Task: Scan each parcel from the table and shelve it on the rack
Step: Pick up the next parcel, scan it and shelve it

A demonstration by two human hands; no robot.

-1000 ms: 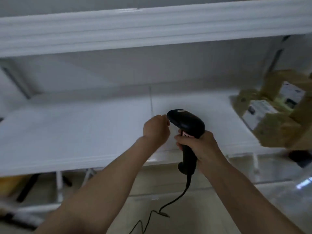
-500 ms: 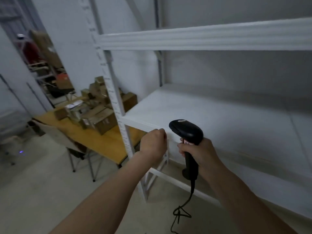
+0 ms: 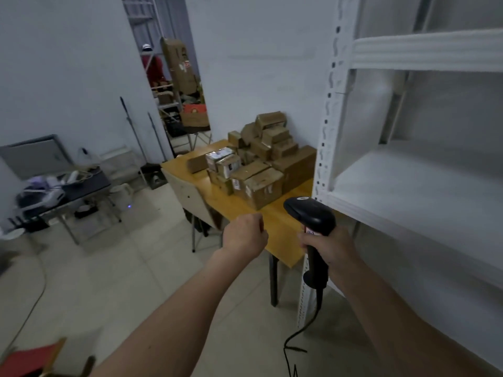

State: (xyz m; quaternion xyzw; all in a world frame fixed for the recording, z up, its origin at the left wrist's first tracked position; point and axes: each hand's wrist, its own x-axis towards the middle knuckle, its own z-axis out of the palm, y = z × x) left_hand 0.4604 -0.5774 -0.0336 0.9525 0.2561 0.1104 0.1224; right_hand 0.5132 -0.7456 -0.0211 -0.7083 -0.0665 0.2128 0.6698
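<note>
A pile of brown cardboard parcels (image 3: pixel 261 164) lies on a yellow wooden table (image 3: pixel 280 229) ahead of me. My right hand (image 3: pixel 330 247) grips the handle of a black corded barcode scanner (image 3: pixel 313 221), held upright just left of the white rack (image 3: pixel 424 191). My left hand (image 3: pixel 245 235) is curled into a fist beside the scanner and holds nothing. The rack shelf in view is bare.
A grey chair (image 3: pixel 190 200) stands at the table's left side. A dark low table (image 3: pixel 68 191) with clutter sits at the left wall. A doorway (image 3: pixel 174 85) behind shows a person and stacked boxes. The scanner cable (image 3: pixel 296 338) hangs toward the tiled floor.
My view has swung left from the rack shelf to the parcel table. Both hands keep their pose, the right still holding the scanner.
</note>
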